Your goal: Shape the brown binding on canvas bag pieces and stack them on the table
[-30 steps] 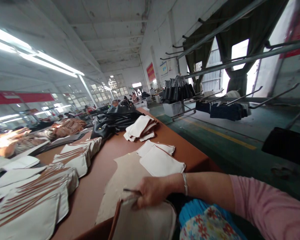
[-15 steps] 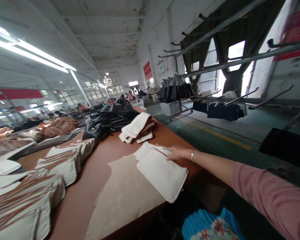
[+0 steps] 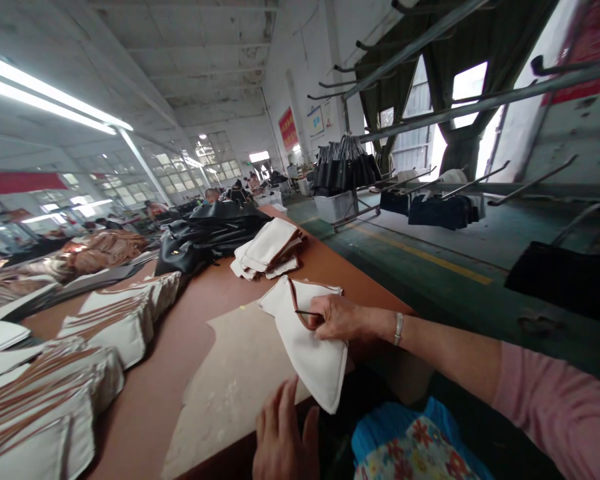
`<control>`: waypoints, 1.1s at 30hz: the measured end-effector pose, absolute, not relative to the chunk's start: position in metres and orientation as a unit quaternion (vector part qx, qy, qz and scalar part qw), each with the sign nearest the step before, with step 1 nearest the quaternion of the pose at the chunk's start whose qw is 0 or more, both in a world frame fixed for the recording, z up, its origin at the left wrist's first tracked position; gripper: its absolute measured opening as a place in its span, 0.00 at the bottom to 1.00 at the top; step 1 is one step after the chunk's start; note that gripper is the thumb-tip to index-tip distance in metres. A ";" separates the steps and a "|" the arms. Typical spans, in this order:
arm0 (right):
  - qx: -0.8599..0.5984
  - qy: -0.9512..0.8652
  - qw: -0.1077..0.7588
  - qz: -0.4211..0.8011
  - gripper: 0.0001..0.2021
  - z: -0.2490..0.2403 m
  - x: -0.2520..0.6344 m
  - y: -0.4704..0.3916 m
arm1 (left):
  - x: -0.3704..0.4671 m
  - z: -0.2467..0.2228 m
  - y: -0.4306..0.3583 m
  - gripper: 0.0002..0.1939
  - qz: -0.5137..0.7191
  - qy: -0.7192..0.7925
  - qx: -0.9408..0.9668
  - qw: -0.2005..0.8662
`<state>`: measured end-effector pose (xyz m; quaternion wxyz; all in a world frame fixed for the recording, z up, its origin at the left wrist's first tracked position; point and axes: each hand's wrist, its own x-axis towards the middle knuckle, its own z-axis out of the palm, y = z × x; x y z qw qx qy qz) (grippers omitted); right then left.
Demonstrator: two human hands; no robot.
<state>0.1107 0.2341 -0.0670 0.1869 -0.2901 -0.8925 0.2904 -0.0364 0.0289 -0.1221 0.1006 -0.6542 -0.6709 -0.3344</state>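
In the head view, the right hand (image 3: pixel 336 319) is closed on the top side of one white panel (image 3: pixel 307 357), with a thin dark tool (image 3: pixel 307 313) poking out between its fingers. The panel lies over the right part of the beige sheet (image 3: pixel 220 393). From the right fingers it spreads left and toward the wearer; its long axis slants from the sheet's far right to beyond its near right edge, where one corner hangs over. The brown-lined edge is bent back under those fingers. The right hand is the nearer one, touching it; the left hand (image 3: pixel 286 437) is at the sheet's near edge, just short of the panel, fingers slightly parted and holding nothing that shows. Whether they touch the sheet cannot be told.

Counted: one panel in hand, one tool, one sheet, and at least one loose panel (image 3: pixel 271 299) under the held one, at the sheet's far right. Beyond the sheet sits one pile (image 3: pixel 270 248) of several panels. Left of it run two rows, a near row (image 3: pixel 40 407) and a far row (image 3: pixel 125 327), too tightly overlapped to count. Behind lies one black heap (image 3: pixel 210 233).
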 end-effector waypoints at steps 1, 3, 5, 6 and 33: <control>-0.246 -0.897 0.189 0.314 0.06 -0.059 0.108 0.225 | -0.040 -0.116 0.040 0.24 -0.328 -0.661 -0.656 0.158; -0.147 -0.886 0.177 0.403 0.04 -0.047 0.105 0.205 | -0.045 -0.099 0.057 0.25 -0.316 -0.635 -0.678 0.191; -0.084 -0.841 0.153 0.512 0.05 -0.039 0.106 0.187 | -0.046 -0.083 0.061 0.22 -0.316 -0.601 -0.715 0.164; -0.082 -0.809 0.140 0.566 0.07 -0.036 0.109 0.179 | -0.046 -0.076 0.058 0.21 -0.320 -0.593 -0.726 0.139; -0.071 -0.728 0.318 0.602 0.14 -0.028 0.137 0.010 | -0.013 -0.072 -0.088 0.15 -0.683 -0.521 -0.440 -0.262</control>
